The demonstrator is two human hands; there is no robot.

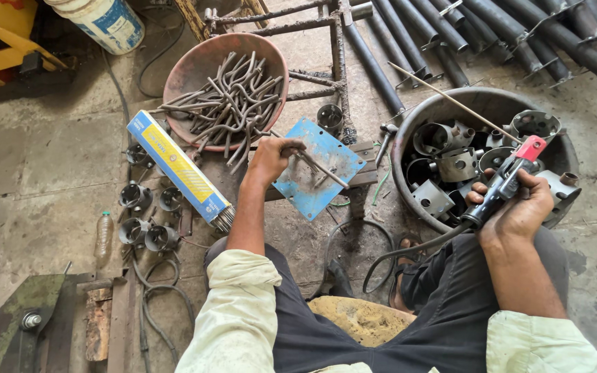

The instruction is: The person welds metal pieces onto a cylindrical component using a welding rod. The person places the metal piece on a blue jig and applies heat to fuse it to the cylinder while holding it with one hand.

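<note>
A person sits low on a dusty concrete floor [50,179]. At the top right lie many long dark pipes [519,34], side by side.

Near the person's right hand is a big round grey tub [409,131]. It is full of short metal pipe pieces with little tabs [450,162], piled every which way. A thin rod [450,100] rests across the tub's top.

At the top middle is a rusty red bowl [195,65]. It holds a heap of bent grey metal hooks [233,103].

Between the bowl and the tub lies a flat blue metal plate [329,155], sitting on a rusty frame [333,48]. A long blue and yellow box [177,166] lies left of the bowl, and thin rods [224,220] stick out of its open end. Some more short pipe pieces [148,217] stand on the floor beside the box. A white bucket [105,21] is at the top left, and a small plastic bottle [103,238] lies on the floor.

The right hand [519,207] is over the edge of the tub. Its fingers are closed tight around a black holder with a red tip [509,179], and a black cable [409,252] runs from it.

The left hand [271,159] is at the edge of the blue plate. Its fingers pinch a thin metal stick [319,168], which lies slanted over the plate.
</note>
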